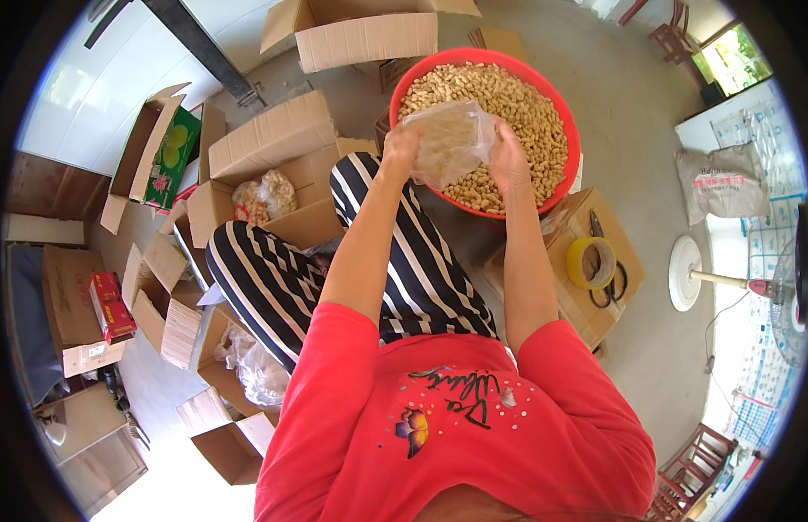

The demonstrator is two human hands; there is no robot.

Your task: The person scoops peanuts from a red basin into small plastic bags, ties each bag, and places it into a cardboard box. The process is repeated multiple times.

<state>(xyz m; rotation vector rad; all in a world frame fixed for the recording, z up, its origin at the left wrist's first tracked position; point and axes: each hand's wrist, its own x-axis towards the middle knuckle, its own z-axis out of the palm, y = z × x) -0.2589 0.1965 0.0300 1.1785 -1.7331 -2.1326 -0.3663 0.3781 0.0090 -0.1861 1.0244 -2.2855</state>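
A wide red plastic basin (pixel 569 130) full of unshelled peanuts (pixel 528 107) stands before me. Above its near left part I hold a clear plastic bag (pixel 448 140) between both hands. My left hand (pixel 401 151) grips the bag's left side. At its right edge is my right hand (pixel 508 156), with the thumb and fingers on the film. The bag looks thin and crumpled; whether anything is inside it I cannot tell, since peanuts show through from behind. Right of my knees, a roll of yellow tape (pixel 592 263) and black-handled scissors (pixel 613 287) lie on a cardboard box (pixel 577 313).
An open carton (pixel 273 143) at my left knee holds filled plastic bags (pixel 277 194). Below it, another carton (pixel 215 352) contains clear bags (pixel 260 372). More open boxes lie around the left side. A pedestal fan (pixel 686 273) and a grey sack (pixel 723 183) are at the right.
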